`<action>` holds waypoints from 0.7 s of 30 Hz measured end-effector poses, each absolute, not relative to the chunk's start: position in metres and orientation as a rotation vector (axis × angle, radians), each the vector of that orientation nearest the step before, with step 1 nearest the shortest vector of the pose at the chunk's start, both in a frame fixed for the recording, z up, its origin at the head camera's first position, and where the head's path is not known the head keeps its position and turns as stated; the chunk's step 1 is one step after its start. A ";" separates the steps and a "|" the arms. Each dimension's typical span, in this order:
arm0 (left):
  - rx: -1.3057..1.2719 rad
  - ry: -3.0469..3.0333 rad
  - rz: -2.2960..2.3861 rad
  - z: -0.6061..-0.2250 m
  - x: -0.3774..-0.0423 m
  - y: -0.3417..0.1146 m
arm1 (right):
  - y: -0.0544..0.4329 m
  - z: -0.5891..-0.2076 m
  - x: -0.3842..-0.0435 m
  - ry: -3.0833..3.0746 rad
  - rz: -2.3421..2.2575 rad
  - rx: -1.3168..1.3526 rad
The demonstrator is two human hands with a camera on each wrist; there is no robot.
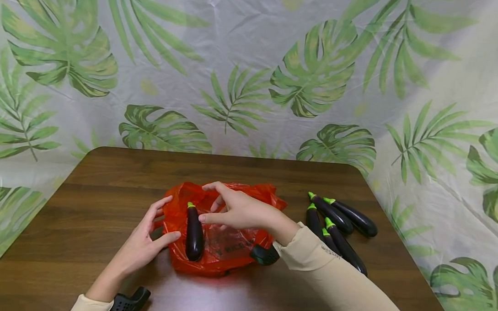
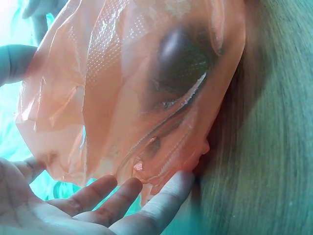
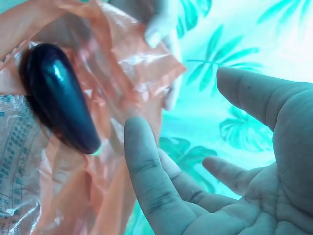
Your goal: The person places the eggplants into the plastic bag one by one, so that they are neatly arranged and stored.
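Risk: the eggplant (image 1: 194, 236) lies lengthwise on the left part of the red bag (image 1: 229, 253), stem end towards the far side, uncovered from above. Whether it sits inside the mouth or merely on the film cannot be told. No hand grips it. In my judgement, a tug on the slack plastic could roll it, its skin being smooth and its body round. The thin film could also crumple over it, since only the left hand supports the edge. Five more eggplants (image 1: 346, 248) lie bunched at the right of the worktop (image 1: 116, 187); the right sleeve (image 1: 315, 251) passes close enough that a careless elbow could scatter them.

Hands: the left hand (image 1: 140, 245) is spread fairly wide, relaxed fingers touching the bag's left edge. The right hand (image 1: 240, 210) hangs over the bag, thumb and fingers well parted, holding nothing; its thumb points towards the eggplant but stands clear of it.
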State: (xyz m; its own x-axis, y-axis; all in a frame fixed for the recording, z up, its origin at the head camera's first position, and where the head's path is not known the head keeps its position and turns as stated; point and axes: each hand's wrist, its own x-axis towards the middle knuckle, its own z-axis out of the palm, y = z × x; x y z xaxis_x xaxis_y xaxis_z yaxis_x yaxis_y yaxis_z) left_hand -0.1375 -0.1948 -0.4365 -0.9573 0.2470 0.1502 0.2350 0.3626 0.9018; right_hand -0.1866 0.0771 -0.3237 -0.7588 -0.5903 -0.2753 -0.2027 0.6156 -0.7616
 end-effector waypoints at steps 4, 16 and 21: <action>0.472 2.583 1.719 -0.437 -0.137 -0.194 | 0.084 -0.316 -0.181 2.315 -1.057 -0.624; 0.488 2.609 1.715 -0.438 -0.137 -0.196 | 0.110 -0.297 -0.175 2.286 -1.137 -0.668; 0.476 2.606 1.708 -0.438 -0.137 -0.194 | 0.125 -0.295 -0.171 2.285 -1.192 -0.629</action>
State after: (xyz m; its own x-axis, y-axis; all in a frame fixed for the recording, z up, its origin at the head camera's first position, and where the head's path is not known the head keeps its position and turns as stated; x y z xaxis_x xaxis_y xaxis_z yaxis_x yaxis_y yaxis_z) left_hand -0.1373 -0.1940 -0.4377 -0.9543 0.2443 0.1722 0.2553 0.3670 0.8945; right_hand -0.1706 0.1246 -0.2951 -0.7769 -0.5956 -0.2040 -0.1736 0.5142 -0.8399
